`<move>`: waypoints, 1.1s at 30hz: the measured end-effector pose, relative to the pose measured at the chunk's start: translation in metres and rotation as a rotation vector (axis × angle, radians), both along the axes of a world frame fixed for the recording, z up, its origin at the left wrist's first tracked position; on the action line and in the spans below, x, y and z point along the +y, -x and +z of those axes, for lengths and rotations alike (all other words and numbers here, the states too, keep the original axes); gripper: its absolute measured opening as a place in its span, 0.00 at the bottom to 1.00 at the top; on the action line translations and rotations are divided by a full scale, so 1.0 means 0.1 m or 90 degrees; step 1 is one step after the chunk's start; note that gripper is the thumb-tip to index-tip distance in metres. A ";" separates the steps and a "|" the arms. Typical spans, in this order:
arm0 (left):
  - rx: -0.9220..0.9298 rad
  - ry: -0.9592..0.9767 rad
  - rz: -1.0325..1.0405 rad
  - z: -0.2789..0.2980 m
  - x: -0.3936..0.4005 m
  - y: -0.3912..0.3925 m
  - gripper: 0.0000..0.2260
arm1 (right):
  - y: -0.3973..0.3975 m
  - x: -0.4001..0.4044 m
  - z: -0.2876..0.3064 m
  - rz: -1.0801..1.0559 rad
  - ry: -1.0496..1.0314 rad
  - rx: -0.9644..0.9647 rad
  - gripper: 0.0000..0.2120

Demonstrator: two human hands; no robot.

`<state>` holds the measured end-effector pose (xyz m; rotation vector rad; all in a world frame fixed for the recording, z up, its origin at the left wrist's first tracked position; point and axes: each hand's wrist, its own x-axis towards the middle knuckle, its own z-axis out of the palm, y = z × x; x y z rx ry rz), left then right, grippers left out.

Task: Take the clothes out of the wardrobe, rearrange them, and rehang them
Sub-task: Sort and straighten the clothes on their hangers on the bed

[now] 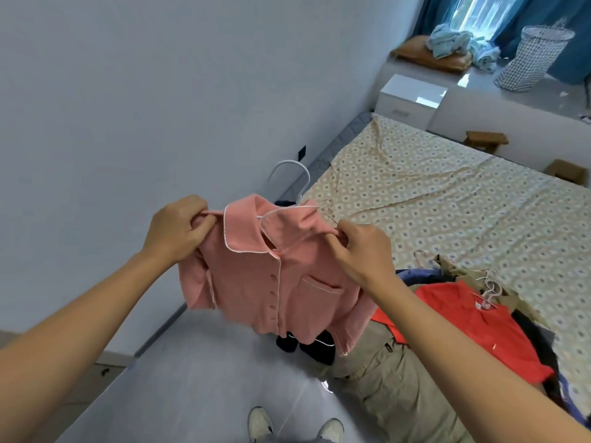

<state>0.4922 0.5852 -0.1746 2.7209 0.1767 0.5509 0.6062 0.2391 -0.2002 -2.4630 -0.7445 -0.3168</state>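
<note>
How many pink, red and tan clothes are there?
Pink: 1, the pink shirt held up by the left hand and right hand
Red: 1, the red shirt
Tan: 1, the tan trousers
Total: 3

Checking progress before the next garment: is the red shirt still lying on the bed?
Yes, the red shirt lies on the clothes pile on the bed.

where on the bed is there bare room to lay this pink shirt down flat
The patterned sheet is bare between the red shirt pile and the white nightstand. It is crowded at the near corner: red shirt, khaki trousers, dark clothes, hangers.
</note>
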 end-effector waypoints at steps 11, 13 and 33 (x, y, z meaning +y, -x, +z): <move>-0.003 0.054 -0.084 -0.32 0.28 -0.17 0.10 | 0.22 0.17 -0.14 -0.099 0.016 0.021 0.17; 0.007 0.088 -0.115 -0.44 0.41 -0.27 0.09 | 0.31 0.29 -0.21 -0.139 0.025 0.025 0.16; 0.001 0.186 -0.388 -0.34 1.95 -0.15 0.10 | 2.02 1.91 -0.14 -0.441 -0.005 0.056 0.17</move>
